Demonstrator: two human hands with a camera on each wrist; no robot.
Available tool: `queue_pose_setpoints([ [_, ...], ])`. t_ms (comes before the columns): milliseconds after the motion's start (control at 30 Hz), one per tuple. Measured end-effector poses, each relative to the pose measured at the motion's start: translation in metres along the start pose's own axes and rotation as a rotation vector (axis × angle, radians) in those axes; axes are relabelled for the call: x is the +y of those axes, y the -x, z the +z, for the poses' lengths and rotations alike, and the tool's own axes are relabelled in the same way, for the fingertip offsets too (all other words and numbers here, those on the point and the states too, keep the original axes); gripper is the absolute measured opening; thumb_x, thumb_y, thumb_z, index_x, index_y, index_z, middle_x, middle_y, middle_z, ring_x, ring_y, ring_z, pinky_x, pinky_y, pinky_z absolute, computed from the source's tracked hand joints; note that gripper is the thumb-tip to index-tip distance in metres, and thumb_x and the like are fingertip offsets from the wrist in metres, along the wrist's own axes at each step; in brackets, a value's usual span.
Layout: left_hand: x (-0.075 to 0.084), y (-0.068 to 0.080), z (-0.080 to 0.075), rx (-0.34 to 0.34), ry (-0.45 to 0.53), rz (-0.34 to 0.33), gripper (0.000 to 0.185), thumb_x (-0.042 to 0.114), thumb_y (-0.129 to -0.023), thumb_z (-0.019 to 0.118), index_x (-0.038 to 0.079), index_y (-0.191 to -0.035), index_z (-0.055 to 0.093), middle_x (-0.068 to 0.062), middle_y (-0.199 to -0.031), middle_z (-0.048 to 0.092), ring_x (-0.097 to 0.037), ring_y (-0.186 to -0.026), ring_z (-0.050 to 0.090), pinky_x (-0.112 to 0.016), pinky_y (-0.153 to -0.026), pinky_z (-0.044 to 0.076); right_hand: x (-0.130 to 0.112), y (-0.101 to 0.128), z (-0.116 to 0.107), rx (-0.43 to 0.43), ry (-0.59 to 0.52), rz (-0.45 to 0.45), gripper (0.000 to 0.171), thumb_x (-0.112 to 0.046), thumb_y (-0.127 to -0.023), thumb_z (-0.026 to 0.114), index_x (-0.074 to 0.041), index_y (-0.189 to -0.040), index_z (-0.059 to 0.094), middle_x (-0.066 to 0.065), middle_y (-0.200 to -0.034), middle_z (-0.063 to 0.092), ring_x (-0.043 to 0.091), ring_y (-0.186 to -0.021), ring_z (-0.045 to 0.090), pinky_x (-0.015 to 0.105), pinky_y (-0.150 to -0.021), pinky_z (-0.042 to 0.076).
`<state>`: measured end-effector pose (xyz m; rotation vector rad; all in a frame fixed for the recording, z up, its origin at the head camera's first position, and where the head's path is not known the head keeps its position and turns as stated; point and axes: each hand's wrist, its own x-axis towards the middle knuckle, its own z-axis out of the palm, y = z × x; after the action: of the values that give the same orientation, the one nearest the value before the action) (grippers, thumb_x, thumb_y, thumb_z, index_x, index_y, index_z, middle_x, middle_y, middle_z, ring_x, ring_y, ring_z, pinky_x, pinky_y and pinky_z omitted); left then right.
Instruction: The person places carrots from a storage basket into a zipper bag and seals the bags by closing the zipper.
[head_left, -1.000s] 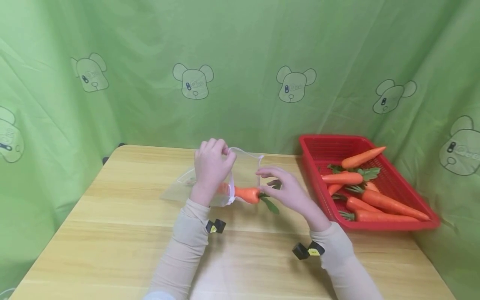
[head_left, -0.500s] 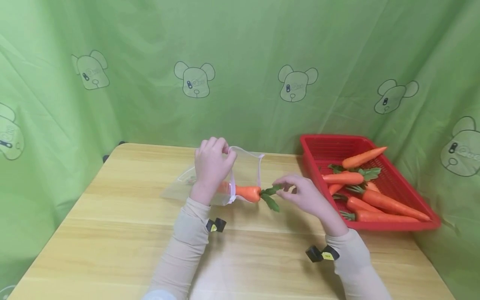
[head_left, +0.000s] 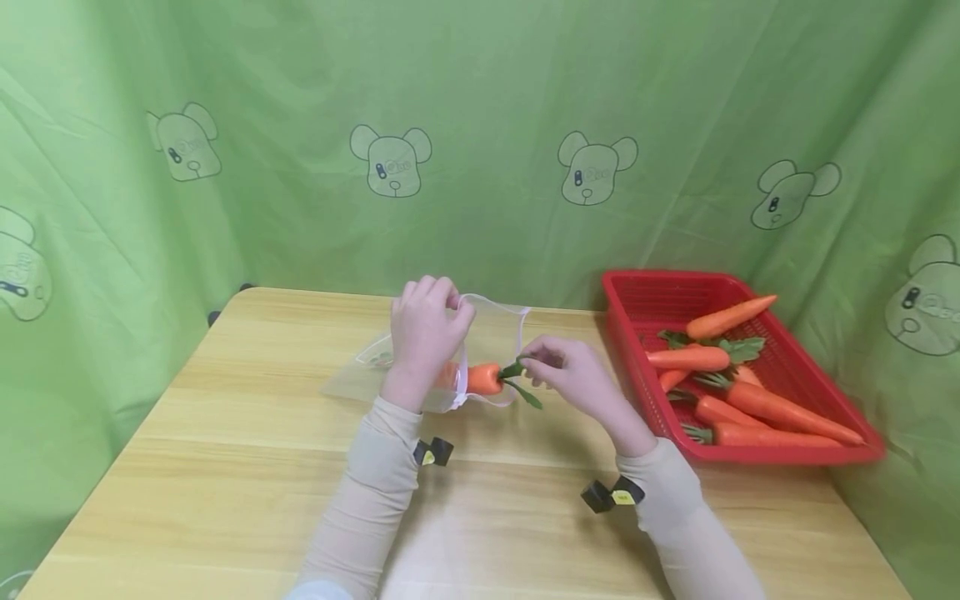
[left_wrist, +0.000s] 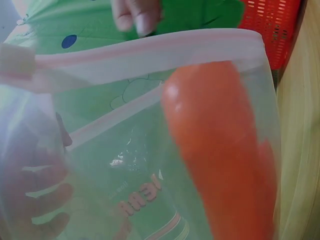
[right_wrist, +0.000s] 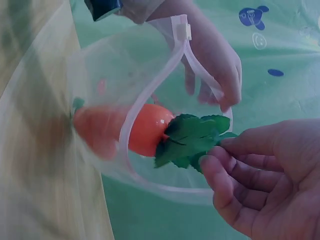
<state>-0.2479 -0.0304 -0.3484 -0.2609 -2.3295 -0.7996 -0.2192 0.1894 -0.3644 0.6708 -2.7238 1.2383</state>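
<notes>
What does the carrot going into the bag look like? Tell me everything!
The carrot is smooth, shiny and bright orange, looking like plastic, with flat green leaves at its thick end. It lies on its side, pointed end first, mostly inside the clear zip bag; only the rounded top and leaves stick out of the opening. The right hand pinches the leaves, while the left hand holds the bag's rim up.

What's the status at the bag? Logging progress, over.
Left hand holds clear bag open. Right hand pinches carrot by its leaves. Carrot partway in, nothing blocking.
</notes>
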Motion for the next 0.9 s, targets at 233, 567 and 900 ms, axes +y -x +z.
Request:
queue_pose_setpoints([
  [233,0.001,0.0,-0.001,0.005,-0.005,0.002,0.013,0.022,-0.082,0.062,0.012,-0.074,0.058,-0.005,-0.078,0.063,-0.022,-0.076,0.051,-0.035,-0.068,0.042,-0.019,-0.012,0.013,-0.086,0.012,-0.039,0.014,-0.009,-0.089,0.066,-0.003,-0.101,0.07,0.011,-0.088,0.075,0.022,-0.079,0.071,0.028,-0.071,0.057],
  [567,0.002,0.0,-0.002,0.029,-0.016,0.005,0.014,0.022,-0.082,0.062,0.012,-0.074,0.059,-0.003,-0.078,0.061,-0.023,-0.077,0.052,-0.036,-0.069,0.044,-0.024,-0.01,0.015,-0.12,0.048,-0.069,0.026,-0.009,-0.09,0.064,-0.004,-0.116,0.066,0.012,-0.104,0.074,0.024,-0.096,0.071,0.034,-0.081,0.058],
  [900,0.003,0.0,-0.001,0.013,-0.002,-0.004,0.014,0.022,-0.083,0.062,0.011,-0.074,0.059,-0.003,-0.078,0.061,-0.022,-0.077,0.052,-0.037,-0.071,0.044,-0.017,0.005,-0.008,-0.009,0.079,-0.048,0.025,-0.01,-0.089,0.067,-0.005,-0.113,0.068,0.011,-0.106,0.073,0.024,-0.094,0.07,0.035,-0.078,0.057],
])
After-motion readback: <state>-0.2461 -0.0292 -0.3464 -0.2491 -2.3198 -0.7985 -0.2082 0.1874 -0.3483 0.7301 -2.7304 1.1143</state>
